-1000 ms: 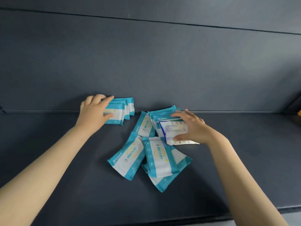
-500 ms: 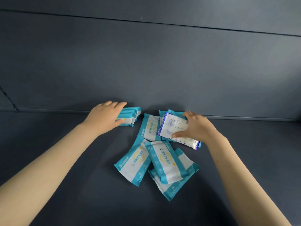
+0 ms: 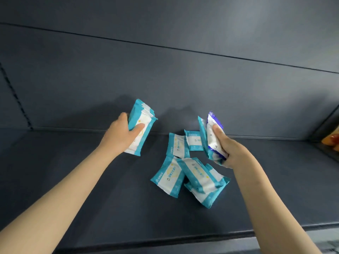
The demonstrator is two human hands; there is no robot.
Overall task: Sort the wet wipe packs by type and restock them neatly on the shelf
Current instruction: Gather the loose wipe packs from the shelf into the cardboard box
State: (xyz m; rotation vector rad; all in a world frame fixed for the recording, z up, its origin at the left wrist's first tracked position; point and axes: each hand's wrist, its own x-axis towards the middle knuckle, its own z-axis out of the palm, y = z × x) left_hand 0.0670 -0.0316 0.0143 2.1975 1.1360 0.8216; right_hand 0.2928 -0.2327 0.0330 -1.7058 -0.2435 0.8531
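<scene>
Our left hand (image 3: 121, 138) has lifted teal packs (image 3: 142, 125) off the shelf (image 3: 91, 198) | right hand (image 3: 229, 151) raises the purple-edged pack (image 3: 213, 132) | both grips full, sorting underway.

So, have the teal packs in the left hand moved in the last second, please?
Yes: the teal packs rose off the shelf, now crossing its back seam, gripped by the left hand.

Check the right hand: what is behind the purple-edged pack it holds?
A teal wet wipe pack sits against the far side of the purple-edged pack, both gripped by the right hand. Only its left edge shows; the rest, and any further pack, is hidden.
</scene>
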